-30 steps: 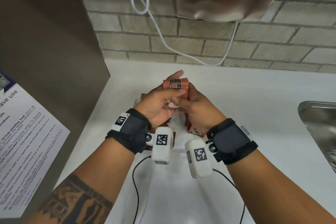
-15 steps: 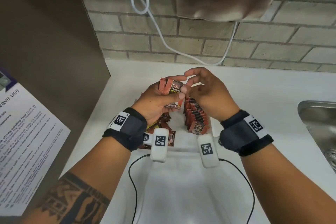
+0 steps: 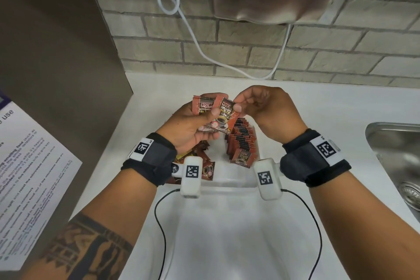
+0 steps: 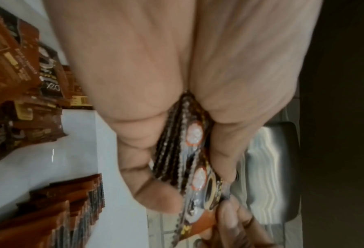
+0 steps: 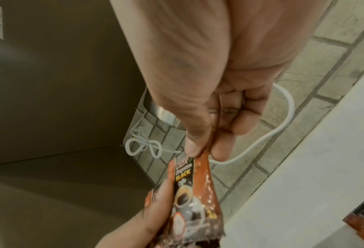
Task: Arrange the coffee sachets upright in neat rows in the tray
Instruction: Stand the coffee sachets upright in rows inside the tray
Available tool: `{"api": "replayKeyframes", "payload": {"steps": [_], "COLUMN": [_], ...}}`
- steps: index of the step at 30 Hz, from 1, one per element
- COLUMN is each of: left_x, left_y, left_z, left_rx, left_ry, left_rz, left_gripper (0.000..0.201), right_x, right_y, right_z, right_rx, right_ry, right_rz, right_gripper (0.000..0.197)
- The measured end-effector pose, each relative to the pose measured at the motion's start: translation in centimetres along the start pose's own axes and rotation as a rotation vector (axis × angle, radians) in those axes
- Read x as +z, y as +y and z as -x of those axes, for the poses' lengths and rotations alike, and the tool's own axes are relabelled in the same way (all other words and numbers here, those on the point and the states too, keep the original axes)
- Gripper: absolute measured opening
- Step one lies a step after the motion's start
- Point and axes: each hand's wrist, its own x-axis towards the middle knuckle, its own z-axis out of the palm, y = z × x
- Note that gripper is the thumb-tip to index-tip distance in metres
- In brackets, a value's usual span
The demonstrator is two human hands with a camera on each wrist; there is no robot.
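My left hand (image 3: pixel 193 125) grips a small stack of brown-orange coffee sachets (image 3: pixel 205 108) above the clear tray (image 3: pixel 229 183), thumb pressed across their fronts. My right hand (image 3: pixel 263 107) pinches the top corner of the front sachet (image 3: pixel 226 112) between thumb and forefinger (image 5: pixel 194 147). The left wrist view shows the stack's edges (image 4: pixel 183 142) held between fingers and palm. A neat upright row of sachets (image 3: pixel 242 141) stands in the tray's right part. Loose sachets (image 3: pixel 202 161) lie jumbled in its left part, partly hidden by my left wrist.
The tray stands on a white counter (image 3: pixel 318 107) against a brick wall (image 3: pixel 250 48) with a hanging white cable (image 3: pixel 193 36). A brown cabinet side (image 3: pixel 56 52) with a printed notice (image 3: pixel 27 177) is at the left. A steel sink (image 3: pixel 395 159) lies at the right.
My right hand left the stack's lower side, rose and moved right, and now pinches the front sachet's top corner. The stack in my left hand has fanned apart.
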Motion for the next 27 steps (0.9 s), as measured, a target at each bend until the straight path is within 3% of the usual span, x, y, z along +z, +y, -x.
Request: {"api": "replayKeyframes", "payload": {"steps": [4,8,14,17,21,27], "left_x": [0.5,1.5,0.3,-1.7,-0.6,4.5], "left_y": [0.1,0.0,-0.5,-0.4,-0.5,-4.0], "left_z": [0.0,-0.3,0.4,1.6,2.0,-1.1], "left_rx": [0.056,0.144,0.018,-0.026,-0.199,-0.404], "left_ry": [-0.036,0.049,0.03,0.043,-0.252,-0.554], "left_rz": [-0.209,-0.417,-0.592,-0.811,-1.197,-1.405], "left_gripper": [0.054,0.05,0.035,0.026,0.026,0.043], "right_x": [-1.1,-1.8,-3.1,-2.9,-1.2,0.2], "right_y": [-0.2,-0.3,0.5,2.8,6.2,8.4], "right_z": [0.4,0.8,3.0,4.8,6.3,6.3], "right_rx": [0.013,0.022,-0.001,0.035,0.075,0.07], "right_ry": [-0.027,-0.04,-0.008,-0.049,-0.083,-0.099], "right_rz": [0.055,0.083,0.254,0.381,0.464,0.519], "right_gripper": [0.004,0.002,0.006,0.006,0.006,0.008]}}
